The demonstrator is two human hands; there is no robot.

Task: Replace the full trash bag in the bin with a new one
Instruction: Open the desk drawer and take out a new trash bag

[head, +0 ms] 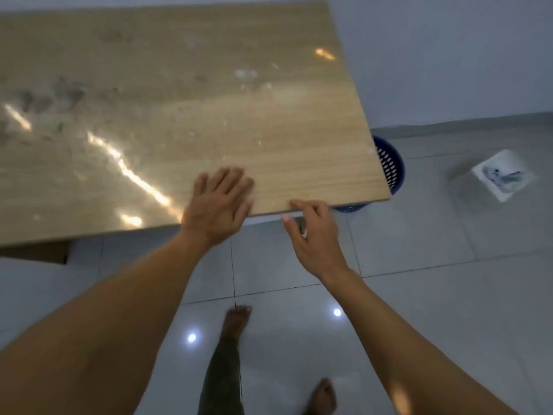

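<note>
Forearms (119, 324) end in empty hands; left hand (220, 202) flat at the table (269, 130) edge, right hand (311, 235) slack; best step round to the bin (390, 166) (half hidden).

Worn on the head, looking forward and steeply down across a table (179, 115) corner onto the tiled floor (449, 295), close enough to catch both feet (236, 319).

Table (209, 115) corner overhangs blue bin (392, 166); open floor (449, 295) to its right.
</note>
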